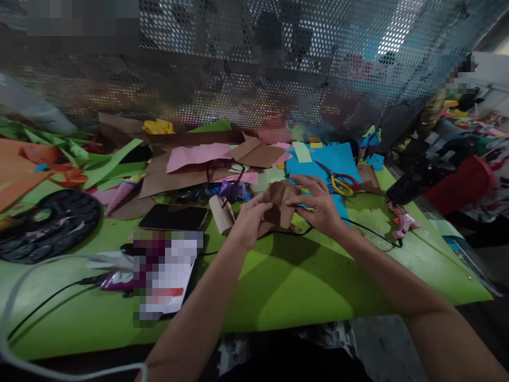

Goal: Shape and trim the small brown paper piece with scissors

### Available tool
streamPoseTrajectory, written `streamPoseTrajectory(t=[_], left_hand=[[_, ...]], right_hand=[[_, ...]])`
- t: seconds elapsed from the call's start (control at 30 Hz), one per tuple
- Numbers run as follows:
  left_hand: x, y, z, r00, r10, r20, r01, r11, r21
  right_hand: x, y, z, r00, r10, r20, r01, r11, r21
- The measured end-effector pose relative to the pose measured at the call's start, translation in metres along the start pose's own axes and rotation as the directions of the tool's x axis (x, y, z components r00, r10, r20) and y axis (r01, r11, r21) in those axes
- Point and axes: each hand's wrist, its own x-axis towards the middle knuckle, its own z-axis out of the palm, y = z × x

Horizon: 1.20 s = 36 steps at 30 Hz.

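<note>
Brown paper piece: a crumpled, folded bit of brown paper [279,204] held up just above the green table [302,286], between the two hands, near the middle of the work surface.
Left hand: the left hand [249,223] grips the paper's left lower edge; its fingers are curled together, with the thumb side pressed against the sheet.
Right hand: the right hand [318,204] comes in from the right, thumb and forefinger pinching the paper's right edge, the other fingers loosely spread above and behind it.
Paper against fingers: the sheet sits in the gap between both sets of fingertips, its upper fold rising over the left knuckles; its lower corner hangs towards the table.
Nearby: a small brown paper roll [221,213] lies just left of the left hand, a dark phone [174,217] beyond that; yellow-and-red scissors [341,181] rest on a blue sheet [338,159] behind the right hand; a pink glue gun [401,222] lies to the right, its black cord [369,231] running under the wrists.
Hard to make out: the left fingertips are hidden behind the paper, so the exact grip there cannot be told; a blurred-out patch covers something on the left of the table; the mesh screen [254,63] behind shows only smeared colours.
</note>
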Motion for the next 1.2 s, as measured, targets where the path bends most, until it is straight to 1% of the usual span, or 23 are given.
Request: streamPoseTrajectory(t=[0.07, 0.13, 0.17, 0.23, 0.3, 0.33, 0.4, 0.47, 0.53, 0.6, 0.7, 0.77, 0.87, 0.97, 1.03, 1.1, 1.2], left_hand=[[0.0, 0.001, -0.001, 1.0, 0.007, -0.016, -0.007, 1.0, -0.028], [0.0, 0.002, 0.001, 1.0, 0.007, -0.019, -0.008, 0.996, -0.093], [0.0, 0.002, 0.002, 1.0, 0.004, -0.001, -0.004, 0.992, -0.124], [-0.001, 0.001, 0.005, 0.997, -0.006, 0.074, 0.017, 0.987, -0.159], [-0.003, -0.001, 0.008, 0.986, -0.012, 0.166, 0.038, 0.987, -0.154], [-0.004, -0.003, 0.01, 0.981, -0.009, 0.194, 0.037, 0.989, -0.145], [-0.004, -0.006, 0.011, 0.978, 0.001, 0.207, 0.023, 0.993, -0.114], [-0.004, -0.008, 0.011, 0.983, 0.01, 0.181, 0.007, 0.996, -0.091], [-0.003, -0.007, 0.009, 0.989, -0.002, 0.149, 0.014, 0.996, -0.082], [-0.002, -0.004, 0.006, 0.993, -0.031, 0.117, 0.041, 0.995, -0.087], [-0.002, 0.001, 0.002, 0.994, -0.08, 0.077, 0.085, 0.994, -0.069], [-0.002, 0.003, 0.0, 0.992, -0.098, 0.076, 0.101, 0.994, -0.037], [-0.003, 0.004, 0.001, 0.988, -0.098, 0.118, 0.094, 0.995, 0.04], [-0.002, 0.001, 0.002, 0.985, -0.058, 0.161, 0.031, 0.986, 0.165], [0.0, -0.003, 0.002, 0.98, -0.021, 0.196, -0.032, 0.965, 0.262], [0.003, -0.009, 0.001, 0.97, 0.007, 0.241, -0.086, 0.943, 0.321], [0.005, -0.015, -0.001, 0.957, -0.001, 0.291, -0.104, 0.933, 0.345]], right_hand=[[-0.001, -0.001, 0.0, 0.999, 0.0, -0.035, -0.001, 1.0, -0.027], [-0.002, -0.003, -0.001, 0.996, 0.02, -0.084, -0.027, 0.996, -0.087], [-0.003, -0.004, -0.002, 0.994, 0.024, -0.108, -0.038, 0.991, -0.126], [-0.006, -0.007, -0.002, 0.992, 0.003, -0.126, -0.03, 0.978, -0.209], [-0.008, -0.01, -0.002, 0.995, -0.033, -0.091, 0.006, 0.959, -0.283], [-0.009, -0.012, -0.001, 0.997, -0.05, -0.063, 0.028, 0.95, -0.312], [-0.01, -0.016, 0.001, 0.996, -0.087, -0.022, 0.074, 0.933, -0.351], [-0.01, -0.018, 0.002, 0.99, -0.143, -0.002, 0.134, 0.929, -0.346], [-0.008, -0.016, 0.003, 0.981, -0.195, 0.016, 0.191, 0.94, -0.283], [-0.005, -0.011, 0.002, 0.979, -0.204, 0.028, 0.206, 0.962, -0.178], [-0.001, -0.001, 0.0, 0.99, -0.138, 0.019, 0.139, 0.99, -0.04], [0.002, 0.004, -0.003, 0.995, -0.095, 0.022, 0.094, 0.995, 0.025], [0.005, 0.008, -0.007, 0.995, -0.065, 0.077, 0.055, 0.99, 0.129], [0.007, 0.007, -0.008, 0.991, -0.035, 0.128, 0.003, 0.969, 0.248], [0.007, 0.006, -0.006, 0.991, 0.031, 0.129, -0.073, 0.937, 0.341], [0.006, 0.006, -0.003, 0.983, 0.121, 0.139, -0.17, 0.886, 0.431], [0.004, 0.006, 0.003, 0.959, 0.228, 0.169, -0.282, 0.837, 0.47]])
